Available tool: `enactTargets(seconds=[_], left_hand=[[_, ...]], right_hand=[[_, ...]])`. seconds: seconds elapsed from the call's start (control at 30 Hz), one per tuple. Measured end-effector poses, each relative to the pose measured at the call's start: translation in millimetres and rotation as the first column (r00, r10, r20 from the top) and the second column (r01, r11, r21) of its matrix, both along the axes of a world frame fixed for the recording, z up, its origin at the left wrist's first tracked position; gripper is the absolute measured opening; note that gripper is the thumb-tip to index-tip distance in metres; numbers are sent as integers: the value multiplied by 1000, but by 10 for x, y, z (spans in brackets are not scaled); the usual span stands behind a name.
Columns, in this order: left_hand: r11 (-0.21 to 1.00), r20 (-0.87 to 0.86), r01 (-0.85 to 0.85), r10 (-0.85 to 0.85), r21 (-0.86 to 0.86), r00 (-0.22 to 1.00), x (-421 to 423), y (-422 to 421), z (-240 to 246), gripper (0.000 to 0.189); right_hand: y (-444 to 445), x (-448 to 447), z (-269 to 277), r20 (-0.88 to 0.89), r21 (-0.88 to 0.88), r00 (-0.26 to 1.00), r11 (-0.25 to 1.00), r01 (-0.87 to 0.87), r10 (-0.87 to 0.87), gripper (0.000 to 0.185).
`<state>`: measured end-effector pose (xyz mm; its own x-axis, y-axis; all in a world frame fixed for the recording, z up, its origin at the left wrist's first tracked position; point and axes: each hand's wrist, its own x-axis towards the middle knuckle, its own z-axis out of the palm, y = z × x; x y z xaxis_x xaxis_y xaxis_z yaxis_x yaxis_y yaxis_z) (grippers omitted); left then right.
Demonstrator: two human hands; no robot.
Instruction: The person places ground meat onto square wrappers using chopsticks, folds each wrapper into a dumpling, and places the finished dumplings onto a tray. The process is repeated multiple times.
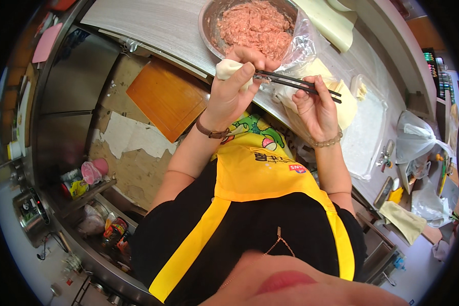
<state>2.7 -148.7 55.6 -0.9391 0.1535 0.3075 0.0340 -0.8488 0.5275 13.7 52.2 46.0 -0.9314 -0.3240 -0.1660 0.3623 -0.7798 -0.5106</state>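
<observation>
My left hand (pixel 235 90) is closed around a piece of white dough wrapper (pixel 229 70), gathered and folded above the fingers. In my right hand (pixel 315 103) is a pair of black chopsticks (pixel 298 83), whose tips reach the wrapper at my left hand. Some filling seems to cling near the tips. Just beyond my left hand stands a metal bowl (pixel 205 28) of pinkish minced meat filling (pixel 256 28). Thin dough wrappers (pixel 346 109) lie in a stack beside and behind my right hand, partly in clear plastic (pixel 304 40).
On the counter (pixel 149 25), a translucent tray (pixel 357 149) with dough scraps lies at the right, near keys (pixel 385 155) and a tied plastic bag (pixel 415 135). A pale sheet (pixel 336 23) is beyond the bowl. Below the counter edge are a wooden board (pixel 168 95) and an open drawer (pixel 99 214).
</observation>
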Motion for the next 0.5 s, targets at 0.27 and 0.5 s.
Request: enactTargets(seconds=[0.27, 0.5], left_hand=[[977, 117, -203, 194, 63, 974, -145, -217, -60, 44], [996, 197, -88, 82, 20, 977, -199, -222, -86, 38]], right_hand=[[523, -240, 140, -287, 279, 953, 943, 180, -97, 25], [367, -819, 176, -662, 738, 609, 238, 631, 438, 14]])
